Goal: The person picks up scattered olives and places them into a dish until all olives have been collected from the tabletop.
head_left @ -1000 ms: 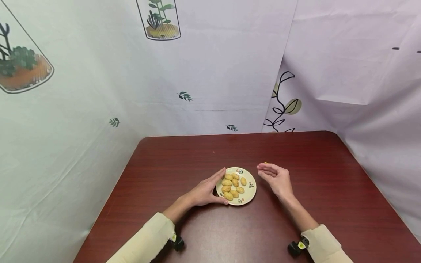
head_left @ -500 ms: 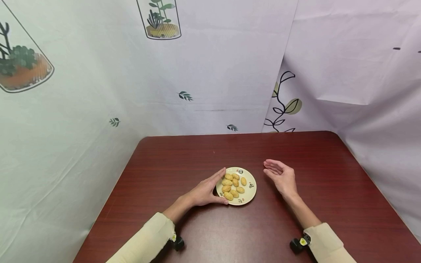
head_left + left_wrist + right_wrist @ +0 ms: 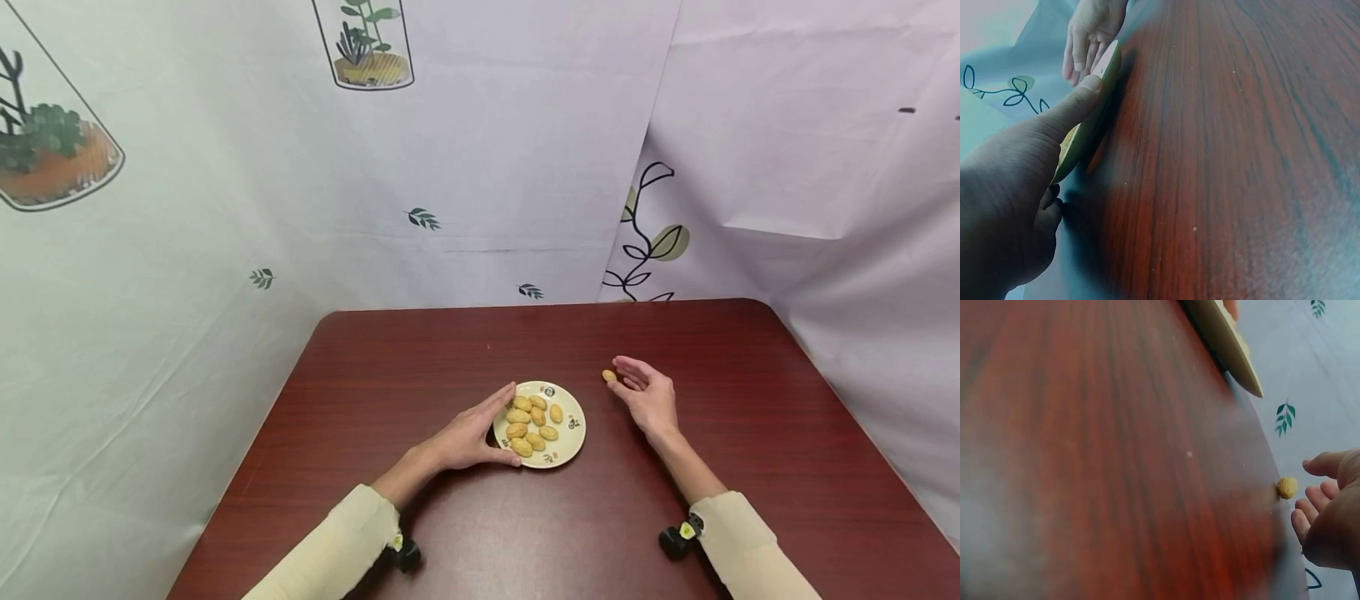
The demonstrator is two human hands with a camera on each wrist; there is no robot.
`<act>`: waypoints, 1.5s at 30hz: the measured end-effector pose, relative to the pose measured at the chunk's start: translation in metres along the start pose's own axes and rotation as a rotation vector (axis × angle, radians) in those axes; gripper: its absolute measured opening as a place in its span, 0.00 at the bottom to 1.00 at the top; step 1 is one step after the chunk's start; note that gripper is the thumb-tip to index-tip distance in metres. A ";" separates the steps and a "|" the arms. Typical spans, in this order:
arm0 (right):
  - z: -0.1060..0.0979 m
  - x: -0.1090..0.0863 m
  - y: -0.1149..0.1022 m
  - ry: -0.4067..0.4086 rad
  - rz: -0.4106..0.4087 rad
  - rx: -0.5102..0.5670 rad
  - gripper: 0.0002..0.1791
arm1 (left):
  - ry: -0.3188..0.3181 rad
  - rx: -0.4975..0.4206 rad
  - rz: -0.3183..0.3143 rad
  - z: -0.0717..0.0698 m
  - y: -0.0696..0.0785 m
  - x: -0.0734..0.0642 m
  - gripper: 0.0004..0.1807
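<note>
In the head view, a small cream plate [image 3: 567, 442] with printed marks carries several tan, oval, peanut-like pieces [image 3: 517, 417]. My left hand [image 3: 468, 436] holds its left side, thumb at the near rim and fingers at the far rim. From the left wrist, the thumb [image 3: 1079, 103] lies over the edge of the plate [image 3: 1107, 75]. One more tan peanut-like piece [image 3: 609, 376] lies on the table, right of the plate. Beside it is my right hand [image 3: 651, 402], fingers loosely extended; in the right wrist view the piece [image 3: 1286, 487] shows just off the fingertips.
A dark red wooden table [image 3: 510, 533] spans the work area. Pale printed cloth [image 3: 525, 167] hangs behind it and on both sides. Black wrist cameras [image 3: 675, 543] are strapped at the cuffs of light sleeves [image 3: 738, 529].
My right hand has drawn away to the right from the plate, its fingers spreading; the loose piece, hidden half a second ago, now shows. The left hand and plate stay put.
</note>
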State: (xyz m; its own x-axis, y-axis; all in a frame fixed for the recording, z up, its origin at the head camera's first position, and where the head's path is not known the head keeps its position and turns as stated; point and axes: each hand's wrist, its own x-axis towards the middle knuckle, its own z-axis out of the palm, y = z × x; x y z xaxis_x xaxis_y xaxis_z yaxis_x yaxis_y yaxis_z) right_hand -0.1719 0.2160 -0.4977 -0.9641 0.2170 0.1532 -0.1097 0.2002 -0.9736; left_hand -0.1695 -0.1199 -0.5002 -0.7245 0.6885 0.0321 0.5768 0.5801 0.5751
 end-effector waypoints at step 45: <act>0.002 0.016 0.000 -0.005 -0.093 -0.382 0.14 | -0.008 0.014 -0.002 -0.004 0.002 0.000 0.66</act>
State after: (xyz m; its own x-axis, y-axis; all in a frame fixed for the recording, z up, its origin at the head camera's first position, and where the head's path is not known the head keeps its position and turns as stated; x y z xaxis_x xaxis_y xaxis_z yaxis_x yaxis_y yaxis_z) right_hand -0.1878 0.2178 -0.4957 -0.9556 0.1769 0.2358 -0.0991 0.5603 -0.8223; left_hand -0.1693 -0.1204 -0.4956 -0.7227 0.6908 0.0242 0.5804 0.5875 0.5639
